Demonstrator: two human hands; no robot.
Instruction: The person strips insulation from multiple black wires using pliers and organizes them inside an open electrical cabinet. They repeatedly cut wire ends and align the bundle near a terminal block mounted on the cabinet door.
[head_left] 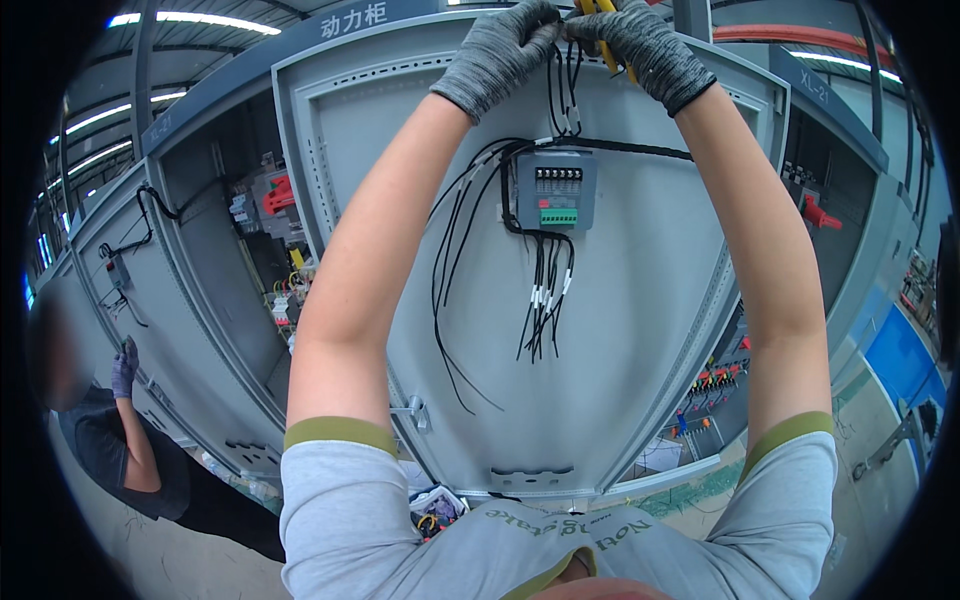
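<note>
Both my hands, in grey knit gloves, are raised to the top of a grey cabinet door. My left hand [503, 55] is closed, fingers pinched at the upper ends of thin black wires [562, 90] with white marker sleeves. Close beside it, my right hand [648, 50] grips yellow-handled pliers [606, 40]; their jaws are hard to make out at the picture's edge. Below, a black wrapped wire harness [630, 147] runs across the door. It passes a grey module [557, 190] with a green terminal block, and loose wires [543, 290] dangle underneath.
Open cabinets with red switch handles [278, 194] flank the door [620, 380]. At far left another person [130, 440] in dark clothes stands with a purple-gloved hand [124, 370] raised. A container of small items [437, 508] sits below the door. A blue panel [905, 355] is at right.
</note>
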